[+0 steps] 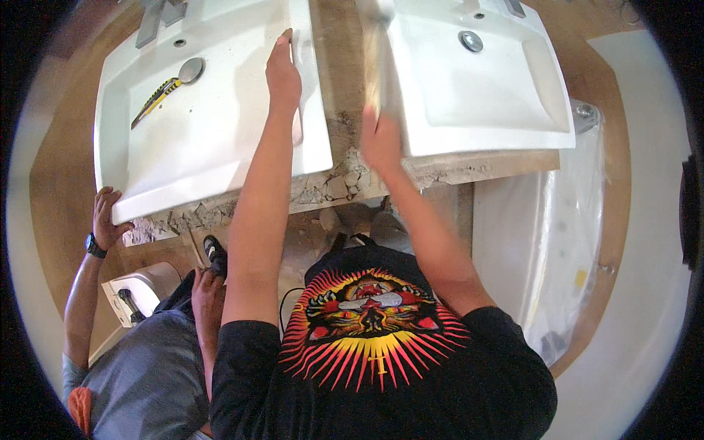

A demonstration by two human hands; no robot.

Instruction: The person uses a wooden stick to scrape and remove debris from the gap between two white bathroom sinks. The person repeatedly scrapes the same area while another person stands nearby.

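Note:
Two white washbasins sit side by side on a rough-edged slab. My left hand (284, 77) lies against the inner right side of the left washbasin (220, 132), its fingers stretched out along the rim. A hammer (372, 62) with a pale wooden handle is in my right hand (383, 143), whose fingers are closed around the lower end. Both the hammer and that hand are smeared by motion; the grey head at the top edge is blurred. The hammer is over the gap beside the right washbasin (469, 81).
A yellow-and-black utility knife (158, 99) and a round drain cover (191, 70) lie in the left basin. At left, a co-worker's hand (108, 218) touches its front corner. The slab's front edge (345, 182) is cracked and crumbling. A plastic-wrapped bathtub (561, 242) stands at right.

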